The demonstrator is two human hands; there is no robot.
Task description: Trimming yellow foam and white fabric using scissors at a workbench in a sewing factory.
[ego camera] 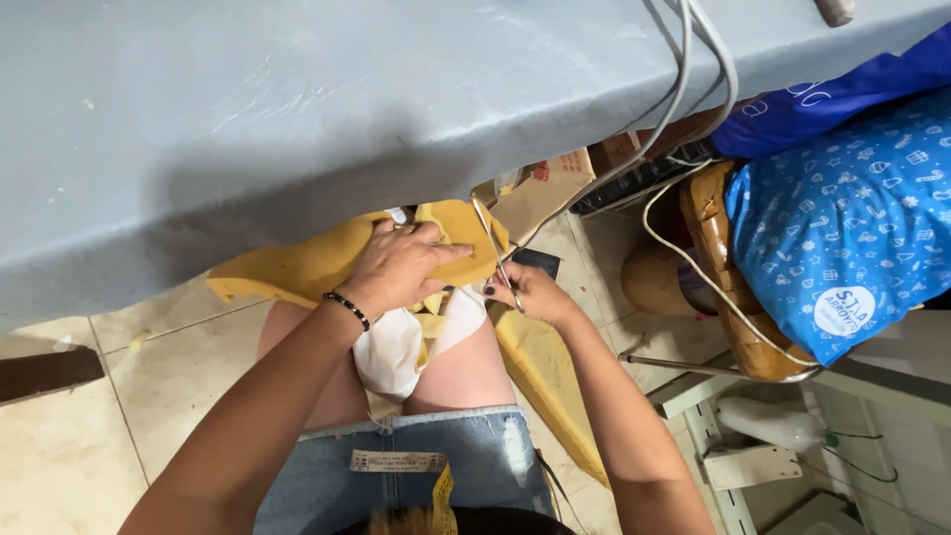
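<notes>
My left hand [401, 266] presses down on a piece of mustard-yellow fabric [297, 266] held over my lap, just below the table edge. A black bead bracelet sits on that wrist. My right hand [530, 292] grips a pair of scissors [492, 248] whose blades point up into the yellow fabric's right edge. White fabric [391, 352] hangs between my knees under the yellow piece. More yellow fabric [545, 381] trails down past my right leg toward the floor.
A grey-blue table [297, 109] fills the top of the view. Grey cables [684, 89] drop off its edge. To the right stand a blue patterned bag [842, 228] on a wooden stool [718, 258], a cardboard box [555, 183] and white shelving [733, 446]. The floor is beige tile [168, 367].
</notes>
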